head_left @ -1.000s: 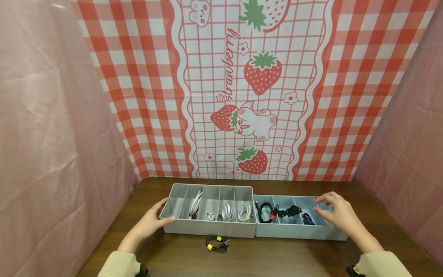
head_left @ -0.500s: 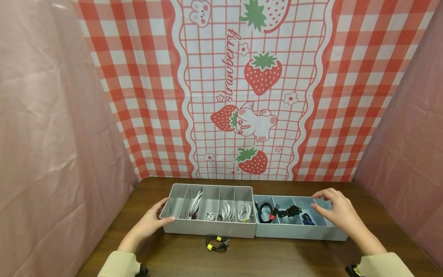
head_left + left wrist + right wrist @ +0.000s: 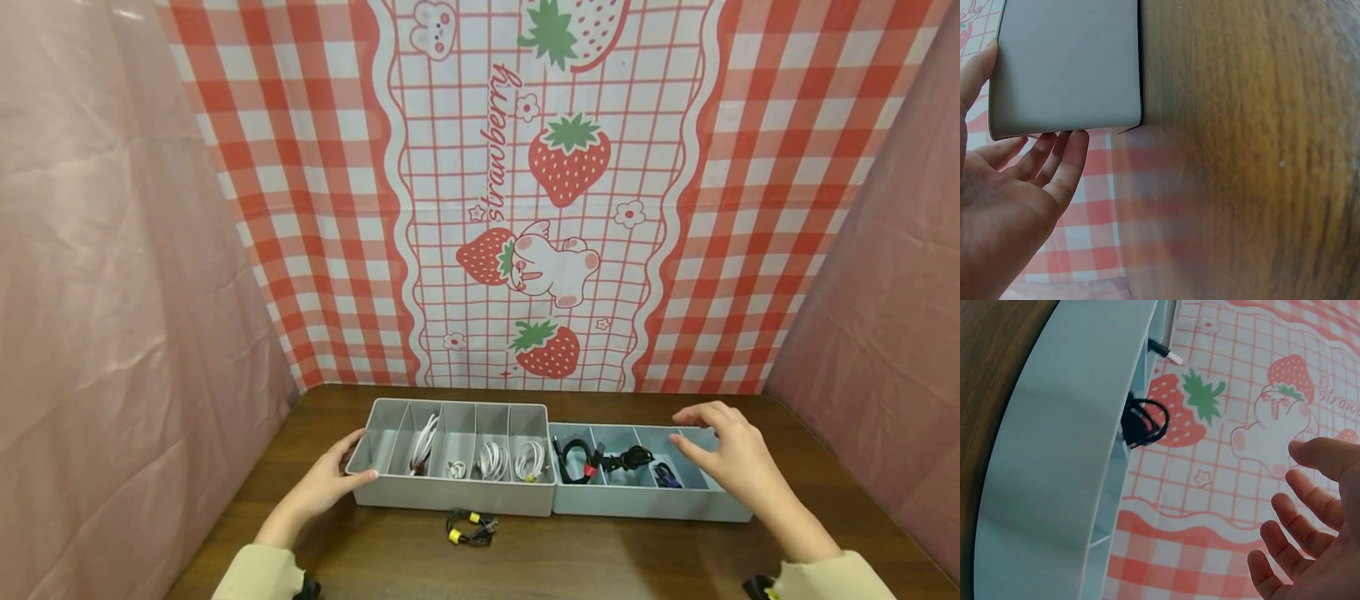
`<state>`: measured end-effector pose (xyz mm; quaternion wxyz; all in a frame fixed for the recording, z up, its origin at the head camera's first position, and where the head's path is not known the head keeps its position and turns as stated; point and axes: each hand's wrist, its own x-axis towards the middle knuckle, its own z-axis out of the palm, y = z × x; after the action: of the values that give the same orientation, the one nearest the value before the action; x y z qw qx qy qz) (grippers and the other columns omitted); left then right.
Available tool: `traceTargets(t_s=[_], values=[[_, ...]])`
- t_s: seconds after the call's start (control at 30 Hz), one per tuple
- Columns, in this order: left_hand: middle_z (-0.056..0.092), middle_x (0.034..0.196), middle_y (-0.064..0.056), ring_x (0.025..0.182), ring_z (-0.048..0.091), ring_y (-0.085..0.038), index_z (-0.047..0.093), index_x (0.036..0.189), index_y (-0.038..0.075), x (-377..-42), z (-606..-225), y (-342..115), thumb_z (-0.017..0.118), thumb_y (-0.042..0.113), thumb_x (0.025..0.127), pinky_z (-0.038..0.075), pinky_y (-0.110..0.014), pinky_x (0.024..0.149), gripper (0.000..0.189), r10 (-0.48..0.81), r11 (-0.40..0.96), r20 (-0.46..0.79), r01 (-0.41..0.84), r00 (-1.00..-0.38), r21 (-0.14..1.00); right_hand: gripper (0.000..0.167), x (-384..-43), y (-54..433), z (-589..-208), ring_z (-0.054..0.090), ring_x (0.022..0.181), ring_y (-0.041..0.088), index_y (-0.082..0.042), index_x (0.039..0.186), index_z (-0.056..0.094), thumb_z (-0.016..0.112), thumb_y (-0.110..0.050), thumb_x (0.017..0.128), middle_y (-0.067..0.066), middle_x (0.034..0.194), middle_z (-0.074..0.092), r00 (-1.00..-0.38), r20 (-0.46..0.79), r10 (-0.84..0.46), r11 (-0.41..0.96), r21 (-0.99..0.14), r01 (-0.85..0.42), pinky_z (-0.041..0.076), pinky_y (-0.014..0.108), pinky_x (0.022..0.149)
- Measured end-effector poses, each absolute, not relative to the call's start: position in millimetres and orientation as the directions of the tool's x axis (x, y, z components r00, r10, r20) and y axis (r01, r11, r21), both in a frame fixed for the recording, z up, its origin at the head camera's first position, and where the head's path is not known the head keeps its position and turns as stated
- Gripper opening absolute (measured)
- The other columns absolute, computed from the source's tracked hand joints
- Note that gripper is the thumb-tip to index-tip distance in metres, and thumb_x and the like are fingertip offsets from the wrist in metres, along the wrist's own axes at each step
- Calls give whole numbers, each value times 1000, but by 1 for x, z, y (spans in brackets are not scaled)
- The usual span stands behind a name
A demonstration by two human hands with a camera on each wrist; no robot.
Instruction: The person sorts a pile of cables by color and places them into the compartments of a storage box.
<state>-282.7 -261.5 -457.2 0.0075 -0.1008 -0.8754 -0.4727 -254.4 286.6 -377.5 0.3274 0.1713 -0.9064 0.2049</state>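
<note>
At the left end of a grey divided organizer box (image 3: 457,493), my left hand (image 3: 324,477) rests its fingers against the end wall. Its thumb touches the rim near the front corner; the left wrist view shows the fingers (image 3: 1075,156) gently bent at the wall. My right hand (image 3: 738,454) hovers over the right end of a light blue divided box (image 3: 645,502), thumb and fingers apart with nothing between them. Inside this box lie black cables (image 3: 628,457) and a small dark blue cable (image 3: 665,476). White cables (image 3: 492,460) sit in several grey compartments.
A black cable with yellow ties (image 3: 471,528) lies on the wooden table (image 3: 570,558) before the grey box. The two boxes stand side by side. A strawberry-printed cloth (image 3: 547,208) hangs behind, with pink curtains (image 3: 135,333) at both sides.
My right hand has shifted slightly up and to the left above the light blue box. My left hand, both boxes and the cables stay where they were.
</note>
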Motion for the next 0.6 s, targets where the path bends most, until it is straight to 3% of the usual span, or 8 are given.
traceTargets(t_s=[0.27, 0.5, 0.6], values=[[42, 138, -27, 120, 48, -37, 29, 144, -3, -283, -456, -261, 71, 20, 84, 45, -44, 91, 77, 184, 537, 127, 208, -975, 818, 28, -247, 278, -369, 51, 88, 17, -14, 96, 67, 81, -17, 72, 4, 94, 63, -711, 692, -128, 845, -299, -443, 45, 21, 69], [40, 139, -29, 121, 46, -39, 29, 144, -4, -278, -451, -259, 71, 17, 84, 44, -47, 92, 76, 188, 534, 133, 214, -973, 818, 29, -237, 267, -360, 44, 88, -7, -15, 102, 66, 79, -20, 76, 2, 98, 63, -727, 681, -88, 825, -359, -436, 42, 13, 71], [40, 138, -30, 121, 46, -40, 29, 144, -5, -278, -451, -259, 71, 16, 85, 44, -48, 92, 75, 187, 536, 135, 217, -973, 816, 30, -234, 263, -357, 43, 88, -10, -15, 103, 66, 79, -19, 77, 1, 98, 62, -720, 688, -87, 812, -370, -452, 40, 9, 71]])
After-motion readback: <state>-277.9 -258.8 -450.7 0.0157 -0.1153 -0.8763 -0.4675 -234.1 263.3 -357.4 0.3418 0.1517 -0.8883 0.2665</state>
